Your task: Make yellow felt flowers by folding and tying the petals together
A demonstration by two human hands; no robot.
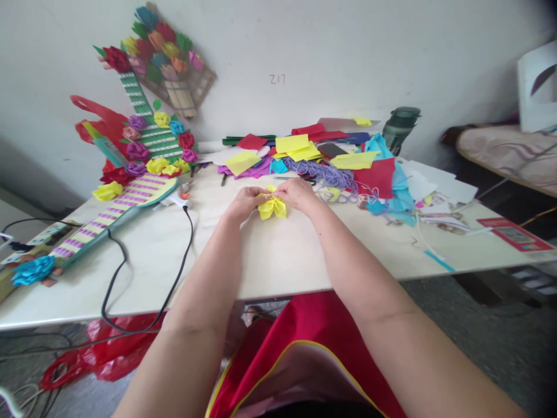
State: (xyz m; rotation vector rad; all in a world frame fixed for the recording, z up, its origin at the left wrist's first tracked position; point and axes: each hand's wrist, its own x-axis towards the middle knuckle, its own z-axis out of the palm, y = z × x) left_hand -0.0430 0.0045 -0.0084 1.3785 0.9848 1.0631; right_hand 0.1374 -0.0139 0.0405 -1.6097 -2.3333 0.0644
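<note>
A yellow paper flower (pixel 272 209) with spread petals is held just above the white table, between both hands. My left hand (pixel 248 203) grips its left side, fingers pinched at the upper edge. From the other side my right hand (pixel 297 194) pinches the top of the flower near its middle. The fingertips of the two hands almost meet there, and the exact hold is partly hidden. Behind the right hand lie scissors (pixel 308 179), partly covered by purple yarn (pixel 324 172).
Yellow paper sheets (pixel 300 148), red paper (pixel 376 177) and blue crepe paper (pixel 398 197) pile up at the back. A green bottle (pixel 400 129) stands behind them. Leftward are a flower-trimmed letter-shaped decoration (pixel 126 200), a glue gun (pixel 176 199) and its black cable (pixel 190 232). A red card (pixel 516 234) lies right.
</note>
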